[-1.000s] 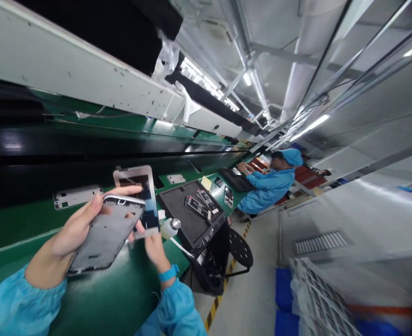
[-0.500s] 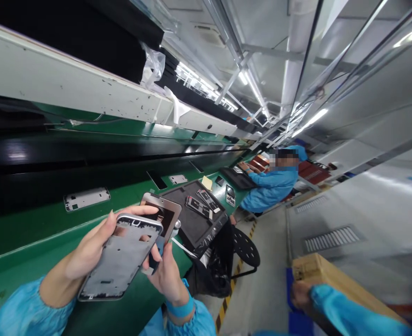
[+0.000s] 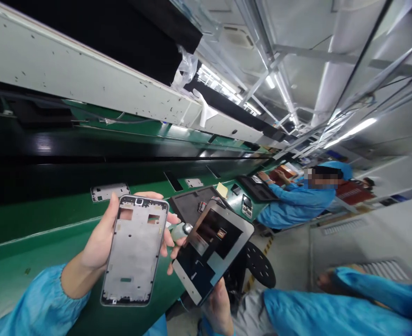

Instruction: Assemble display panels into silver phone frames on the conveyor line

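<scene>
My left hand (image 3: 99,245) is wrapped around the edges of a grey metal phone frame (image 3: 132,256), its flat face with small cut-outs turned toward me. To the right, my right hand (image 3: 220,301) grips a tilted tablet-shaped panel (image 3: 209,252) with a silver-grey border and a dark, glossy middle. The panel covers part of that hand's palm. A small pale green bottle (image 3: 179,232) with a metal cap shows between the two held pieces, standing behind them. Both pieces are up off the green bench and apart from each other.
Along the green bench (image 3: 17,261) lie another phone frame (image 3: 110,192), a dark panel (image 3: 173,181) and a grey tray (image 3: 185,205). A co-worker in blue (image 3: 297,203) sits farther down. Another person's blue sleeve (image 3: 377,284) and a black stool (image 3: 260,263) are at right.
My right hand has moved the panel rightward, away from the phone frame, and it is now fully exposed. The frame stands more upright. The view has turned left, and a passing person is closer.
</scene>
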`<act>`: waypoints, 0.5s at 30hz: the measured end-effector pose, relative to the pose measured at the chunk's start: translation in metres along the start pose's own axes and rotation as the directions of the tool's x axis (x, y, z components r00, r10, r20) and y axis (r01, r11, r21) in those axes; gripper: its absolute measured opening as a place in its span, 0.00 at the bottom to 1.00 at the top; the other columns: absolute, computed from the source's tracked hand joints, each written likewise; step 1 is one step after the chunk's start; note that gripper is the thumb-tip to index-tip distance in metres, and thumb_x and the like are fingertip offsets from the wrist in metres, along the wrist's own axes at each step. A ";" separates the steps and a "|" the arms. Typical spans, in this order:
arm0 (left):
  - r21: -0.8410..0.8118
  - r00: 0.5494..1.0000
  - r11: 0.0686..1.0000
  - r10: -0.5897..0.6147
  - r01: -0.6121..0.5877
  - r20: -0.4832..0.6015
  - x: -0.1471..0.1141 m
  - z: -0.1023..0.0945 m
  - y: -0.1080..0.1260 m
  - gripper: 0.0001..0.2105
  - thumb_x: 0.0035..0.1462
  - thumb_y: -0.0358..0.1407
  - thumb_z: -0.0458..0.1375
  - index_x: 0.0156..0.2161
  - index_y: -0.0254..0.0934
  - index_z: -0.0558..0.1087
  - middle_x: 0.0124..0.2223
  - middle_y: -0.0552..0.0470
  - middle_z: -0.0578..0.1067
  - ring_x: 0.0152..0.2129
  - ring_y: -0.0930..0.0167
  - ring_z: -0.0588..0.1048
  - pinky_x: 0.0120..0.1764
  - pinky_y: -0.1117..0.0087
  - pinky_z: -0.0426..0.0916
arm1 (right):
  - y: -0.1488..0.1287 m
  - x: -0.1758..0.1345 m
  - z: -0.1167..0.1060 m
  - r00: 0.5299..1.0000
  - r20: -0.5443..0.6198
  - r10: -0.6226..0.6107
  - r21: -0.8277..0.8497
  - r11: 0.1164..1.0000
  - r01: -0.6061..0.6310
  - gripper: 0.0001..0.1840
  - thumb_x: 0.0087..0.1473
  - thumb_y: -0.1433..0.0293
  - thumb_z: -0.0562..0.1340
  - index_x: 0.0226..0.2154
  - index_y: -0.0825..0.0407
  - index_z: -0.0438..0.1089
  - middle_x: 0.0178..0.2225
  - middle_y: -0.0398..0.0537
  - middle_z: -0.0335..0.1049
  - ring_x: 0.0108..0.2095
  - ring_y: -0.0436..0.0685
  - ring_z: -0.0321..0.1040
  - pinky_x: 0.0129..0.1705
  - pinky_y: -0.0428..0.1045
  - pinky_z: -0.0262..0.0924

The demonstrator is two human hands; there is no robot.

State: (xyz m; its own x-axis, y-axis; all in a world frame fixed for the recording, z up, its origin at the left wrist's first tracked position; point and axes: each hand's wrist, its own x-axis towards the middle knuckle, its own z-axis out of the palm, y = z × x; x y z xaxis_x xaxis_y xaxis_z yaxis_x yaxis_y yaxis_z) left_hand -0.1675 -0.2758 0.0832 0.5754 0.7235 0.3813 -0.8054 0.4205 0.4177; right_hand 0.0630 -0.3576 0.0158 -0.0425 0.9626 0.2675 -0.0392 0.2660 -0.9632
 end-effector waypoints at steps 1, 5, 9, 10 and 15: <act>0.021 1.000 1.000 0.004 -0.003 -0.024 -0.001 0.002 0.000 0.26 0.70 0.59 0.52 0.56 0.42 0.78 0.51 0.39 0.83 0.37 0.58 0.84 0.39 0.58 0.79 | 0.001 -0.003 -0.006 0.996 0.032 -0.082 -0.061 0.995 0.084 0.34 0.61 0.37 0.59 0.61 0.35 0.74 0.48 0.55 0.83 0.39 0.70 0.84 0.40 0.62 0.81; 0.123 0.984 0.992 0.041 -0.020 -0.175 -0.002 0.005 0.000 0.27 0.69 0.60 0.52 0.56 0.43 0.77 0.49 0.41 0.83 0.36 0.60 0.83 0.38 0.59 0.79 | -0.013 -0.003 -0.020 0.964 0.135 -0.230 -0.335 0.905 0.263 0.33 0.65 0.44 0.61 0.68 0.31 0.65 0.53 0.57 0.81 0.48 0.72 0.82 0.43 0.62 0.82; 0.269 0.945 0.950 0.225 -0.158 -0.239 0.008 -0.006 0.001 0.27 0.67 0.59 0.57 0.61 0.44 0.72 0.51 0.44 0.83 0.43 0.59 0.84 0.45 0.56 0.81 | -0.040 0.016 -0.014 0.932 0.269 -0.245 -0.577 0.733 0.359 0.38 0.65 0.47 0.64 0.73 0.34 0.59 0.61 0.58 0.72 0.59 0.71 0.74 0.57 0.64 0.75; 0.294 0.929 0.937 0.266 -0.187 -0.258 0.011 -0.011 0.002 0.26 0.67 0.58 0.58 0.60 0.43 0.72 0.52 0.44 0.83 0.45 0.60 0.84 0.47 0.57 0.81 | -0.044 0.021 -0.011 0.923 0.299 -0.242 -0.591 0.713 0.379 0.38 0.66 0.48 0.64 0.73 0.33 0.58 0.62 0.57 0.71 0.61 0.70 0.73 0.59 0.63 0.74; 0.340 0.883 0.903 0.367 -0.262 -0.293 0.020 -0.026 0.010 0.23 0.69 0.55 0.58 0.59 0.41 0.71 0.51 0.44 0.84 0.48 0.59 0.84 0.50 0.54 0.81 | -0.046 0.032 -0.008 0.913 0.368 -0.176 -0.591 0.714 0.376 0.33 0.68 0.50 0.63 0.72 0.35 0.62 0.61 0.56 0.69 0.60 0.66 0.73 0.60 0.59 0.73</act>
State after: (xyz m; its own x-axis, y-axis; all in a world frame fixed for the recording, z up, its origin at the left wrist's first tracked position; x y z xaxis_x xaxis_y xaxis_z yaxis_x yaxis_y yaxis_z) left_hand -0.1676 -0.2432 0.0737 0.1714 0.9534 0.2483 -0.8302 0.0041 0.5574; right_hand 0.0719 -0.3390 0.0682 -0.3995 0.8132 0.4232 0.5458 0.5819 -0.6030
